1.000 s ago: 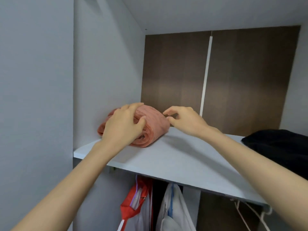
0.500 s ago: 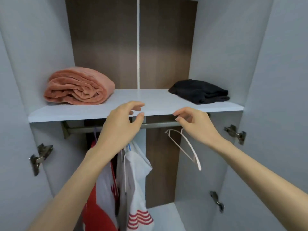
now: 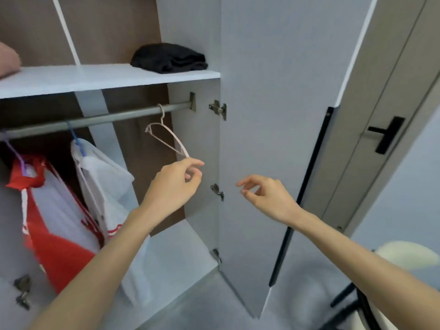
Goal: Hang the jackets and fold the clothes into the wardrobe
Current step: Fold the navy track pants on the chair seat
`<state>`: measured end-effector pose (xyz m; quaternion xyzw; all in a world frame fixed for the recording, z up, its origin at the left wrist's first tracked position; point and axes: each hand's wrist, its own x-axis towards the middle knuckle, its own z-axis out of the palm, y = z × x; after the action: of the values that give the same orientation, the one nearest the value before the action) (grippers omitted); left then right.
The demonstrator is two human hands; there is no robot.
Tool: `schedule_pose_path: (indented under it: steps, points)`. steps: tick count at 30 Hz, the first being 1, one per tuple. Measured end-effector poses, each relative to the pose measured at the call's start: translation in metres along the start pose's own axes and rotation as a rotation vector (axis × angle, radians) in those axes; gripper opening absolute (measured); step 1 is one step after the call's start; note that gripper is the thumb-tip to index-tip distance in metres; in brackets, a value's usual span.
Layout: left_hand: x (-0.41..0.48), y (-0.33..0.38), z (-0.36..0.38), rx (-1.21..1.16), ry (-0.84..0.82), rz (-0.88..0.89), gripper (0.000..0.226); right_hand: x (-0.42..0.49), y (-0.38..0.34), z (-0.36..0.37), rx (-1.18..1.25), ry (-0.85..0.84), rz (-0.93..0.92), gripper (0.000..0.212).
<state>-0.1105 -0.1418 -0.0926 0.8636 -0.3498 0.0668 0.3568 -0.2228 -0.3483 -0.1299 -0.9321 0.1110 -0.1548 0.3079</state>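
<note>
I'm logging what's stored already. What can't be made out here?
Head view only.
Pink cloth: cut off by the left edge.
Red jacket: blurred, details unreadable.
White jacket: lower part behind the left arm.
Hanger: lower end hidden by the left hand, so a grip is uncertain.
Cream seat: cut off by the right edge.

Home bedroom: open wardrobe (image 3: 262, 115), hung jackets (image 3: 59, 210), folded clothes (image 3: 169, 58).

I see the folded black garment (image 3: 169, 58) on the pale wardrobe shelf (image 3: 95, 79); beneath it, the metal rail (image 3: 114, 117) carries, left to right, red-and-white jacket (image 3: 59, 234), white jacket (image 3: 104, 172), pink plastic hanger (image 3: 177, 141).
</note>
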Motion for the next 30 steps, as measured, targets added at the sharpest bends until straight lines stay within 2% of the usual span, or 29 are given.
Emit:
schedule_pose_path:
  steps: [9,16,23,30]
  points:
    - [-0.099,0.096,0.129,-0.027,-0.359,0.053,0.027,-0.197,0.112,-0.037,0.013,0.02,0.346,0.02]
    - [-0.15,0.168,0.227,-0.074,-0.614,0.172,0.026,-0.339,0.17,-0.052,0.068,0.171,0.669,0.021]
    - [-0.213,0.217,0.308,-0.038,-0.989,0.411,0.027,-0.479,0.191,-0.021,0.078,0.297,1.093,0.022]
    - [-0.278,0.246,0.367,-0.053,-1.233,0.595,0.027,-0.586,0.175,0.02,0.177,0.452,1.458,0.025]
